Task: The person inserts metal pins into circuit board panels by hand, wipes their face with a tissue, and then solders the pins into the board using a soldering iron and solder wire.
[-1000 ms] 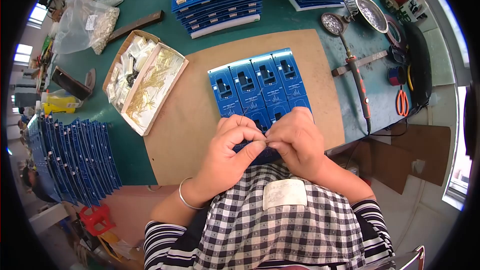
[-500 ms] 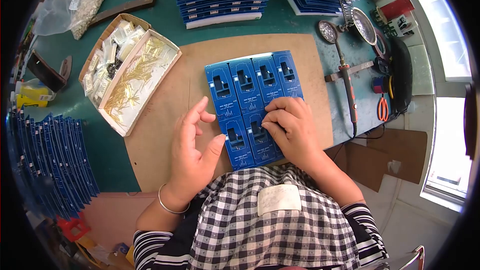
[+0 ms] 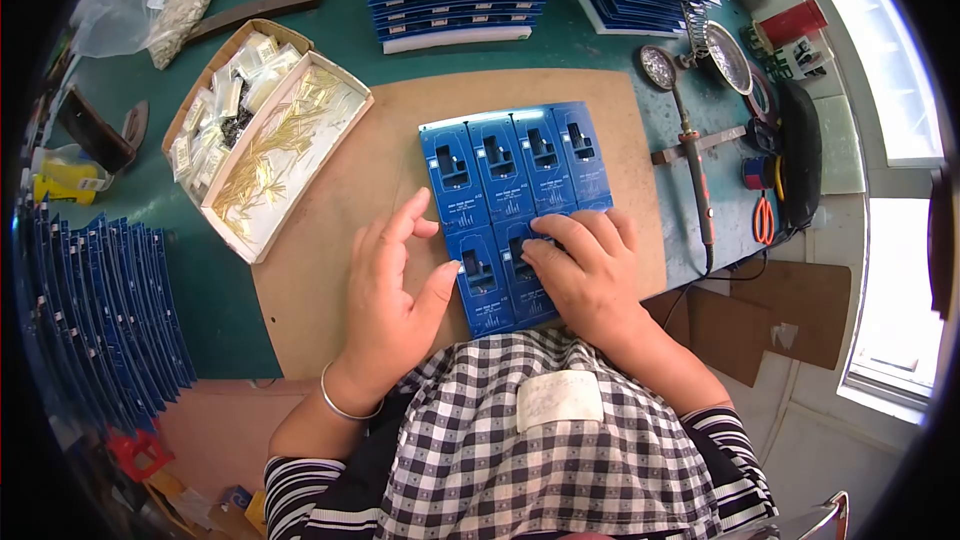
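A blue circuit board panel (image 3: 515, 202) lies on the brown work board in front of me, divided into several identical sections with dark cut-out slots. My right hand (image 3: 590, 265) rests over the panel's lower right part. Its thumb and index fingertip come close together at a slot in the lower row; anything small between them is hidden. My left hand (image 3: 395, 280) is open at the panel's left side, fingers raised and apart, with the thumb tip at the edge of the lower left section. No object shows in it.
A divided cardboard box (image 3: 285, 155) holds thin brass-coloured pins and small bagged parts. Stacks of blue boards stand at the back (image 3: 460, 0) and left (image 3: 110, 310). To the right lie a soldering iron (image 3: 697, 175), orange-handled scissors (image 3: 764, 218) and a metal dish (image 3: 728, 57).
The view has shifted slightly. My right hand's fingers have settled lower and cover more of the lower-row slot. My left hand stays open beside the panel.
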`<control>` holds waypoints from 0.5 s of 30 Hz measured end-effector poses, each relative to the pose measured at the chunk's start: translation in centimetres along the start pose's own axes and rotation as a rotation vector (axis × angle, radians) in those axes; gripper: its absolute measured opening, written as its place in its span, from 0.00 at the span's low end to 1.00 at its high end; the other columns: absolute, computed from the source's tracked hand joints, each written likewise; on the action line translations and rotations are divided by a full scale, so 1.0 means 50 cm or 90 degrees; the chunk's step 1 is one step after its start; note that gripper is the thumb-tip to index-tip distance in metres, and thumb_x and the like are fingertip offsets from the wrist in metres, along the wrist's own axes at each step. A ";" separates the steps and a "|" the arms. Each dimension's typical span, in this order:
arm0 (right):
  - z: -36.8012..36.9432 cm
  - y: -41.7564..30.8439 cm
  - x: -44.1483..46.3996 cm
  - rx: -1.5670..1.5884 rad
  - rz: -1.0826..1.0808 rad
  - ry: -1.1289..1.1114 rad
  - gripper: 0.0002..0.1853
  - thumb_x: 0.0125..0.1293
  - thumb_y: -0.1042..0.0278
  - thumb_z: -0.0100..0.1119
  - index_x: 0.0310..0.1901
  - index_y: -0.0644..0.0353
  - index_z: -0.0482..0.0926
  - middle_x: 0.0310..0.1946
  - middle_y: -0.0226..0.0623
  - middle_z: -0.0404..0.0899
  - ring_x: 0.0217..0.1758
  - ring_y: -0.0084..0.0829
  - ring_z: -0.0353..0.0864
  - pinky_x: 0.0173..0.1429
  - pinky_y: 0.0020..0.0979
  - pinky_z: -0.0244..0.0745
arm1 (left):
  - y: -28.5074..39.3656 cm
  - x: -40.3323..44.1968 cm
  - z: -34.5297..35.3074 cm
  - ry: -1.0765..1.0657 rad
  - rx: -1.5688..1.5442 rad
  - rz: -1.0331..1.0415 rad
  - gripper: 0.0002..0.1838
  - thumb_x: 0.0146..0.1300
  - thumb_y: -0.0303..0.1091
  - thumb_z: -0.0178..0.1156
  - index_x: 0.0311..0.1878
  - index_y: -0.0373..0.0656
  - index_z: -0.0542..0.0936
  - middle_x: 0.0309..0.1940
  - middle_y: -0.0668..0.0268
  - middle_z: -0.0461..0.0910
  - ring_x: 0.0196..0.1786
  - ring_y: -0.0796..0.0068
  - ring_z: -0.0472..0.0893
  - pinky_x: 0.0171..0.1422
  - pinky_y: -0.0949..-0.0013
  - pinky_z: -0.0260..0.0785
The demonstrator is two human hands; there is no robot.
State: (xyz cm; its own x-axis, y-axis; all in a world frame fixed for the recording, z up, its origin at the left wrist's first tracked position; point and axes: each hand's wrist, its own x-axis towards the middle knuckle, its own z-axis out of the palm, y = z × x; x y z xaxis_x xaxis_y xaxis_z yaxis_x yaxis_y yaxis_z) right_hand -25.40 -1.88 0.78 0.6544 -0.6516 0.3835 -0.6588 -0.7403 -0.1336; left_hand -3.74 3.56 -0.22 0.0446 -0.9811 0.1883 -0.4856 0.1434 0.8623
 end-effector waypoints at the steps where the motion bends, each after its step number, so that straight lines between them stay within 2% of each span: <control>1: -0.004 -0.001 0.001 -0.005 0.002 0.003 0.09 0.52 0.66 0.62 0.37 0.52 0.82 0.46 0.28 0.77 0.45 0.29 0.74 0.53 0.38 0.63 | 0.002 0.002 -0.001 -0.005 0.017 0.015 0.30 0.58 0.29 0.62 0.65 0.42 0.69 0.48 0.63 0.73 0.46 0.71 0.69 0.54 0.69 0.63; 4: -0.041 0.018 -0.009 0.088 0.061 0.022 0.10 0.56 0.66 0.62 0.41 0.53 0.82 0.46 0.34 0.78 0.44 0.32 0.75 0.53 0.38 0.66 | 0.012 -0.003 -0.003 -0.014 0.076 0.069 0.25 0.56 0.28 0.64 0.59 0.44 0.75 0.45 0.62 0.75 0.46 0.63 0.71 0.53 0.63 0.64; 5: -0.052 0.032 -0.026 0.153 0.138 0.055 0.10 0.59 0.66 0.60 0.43 0.54 0.82 0.47 0.35 0.78 0.43 0.32 0.76 0.53 0.37 0.67 | 0.017 -0.007 -0.002 -0.015 0.097 0.088 0.23 0.55 0.27 0.64 0.56 0.45 0.77 0.44 0.62 0.75 0.46 0.60 0.72 0.53 0.61 0.64; 7: -0.065 0.064 -0.079 0.289 0.290 0.122 0.12 0.66 0.65 0.57 0.48 0.55 0.81 0.47 0.39 0.78 0.42 0.33 0.76 0.52 0.36 0.69 | 0.030 -0.010 0.005 -0.028 0.126 0.108 0.19 0.55 0.27 0.64 0.53 0.47 0.80 0.43 0.63 0.74 0.45 0.61 0.71 0.52 0.61 0.64; 10: -0.050 0.100 -0.133 0.897 0.608 0.326 0.16 0.72 0.60 0.51 0.56 0.57 0.75 0.48 0.41 0.78 0.42 0.30 0.77 0.49 0.32 0.73 | 0.048 -0.007 0.024 -0.066 0.193 0.167 0.20 0.55 0.30 0.65 0.53 0.49 0.81 0.42 0.64 0.72 0.45 0.62 0.69 0.52 0.61 0.64; 13: -0.057 0.111 -0.145 1.122 0.744 0.465 0.20 0.74 0.55 0.46 0.59 0.59 0.71 0.47 0.39 0.78 0.41 0.28 0.77 0.49 0.31 0.73 | 0.072 0.007 0.046 -0.145 0.318 0.173 0.21 0.54 0.32 0.66 0.54 0.50 0.81 0.41 0.65 0.70 0.46 0.63 0.68 0.53 0.60 0.62; 15: -0.039 0.131 -0.160 1.257 0.698 0.544 0.22 0.73 0.51 0.48 0.58 0.59 0.69 0.51 0.41 0.78 0.44 0.29 0.79 0.51 0.31 0.76 | 0.076 0.007 0.053 -0.148 0.332 0.170 0.25 0.53 0.34 0.68 0.57 0.50 0.79 0.40 0.65 0.69 0.46 0.63 0.68 0.53 0.60 0.60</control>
State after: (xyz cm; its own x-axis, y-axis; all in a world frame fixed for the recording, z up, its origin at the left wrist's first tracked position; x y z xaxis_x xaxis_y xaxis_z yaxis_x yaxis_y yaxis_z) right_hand -35.66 -1.18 -1.36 -0.1030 -0.9403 -0.3244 0.7877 0.1220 -0.6038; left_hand -7.88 3.40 1.88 -0.2994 -0.9314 0.2070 -0.8185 0.3622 0.4460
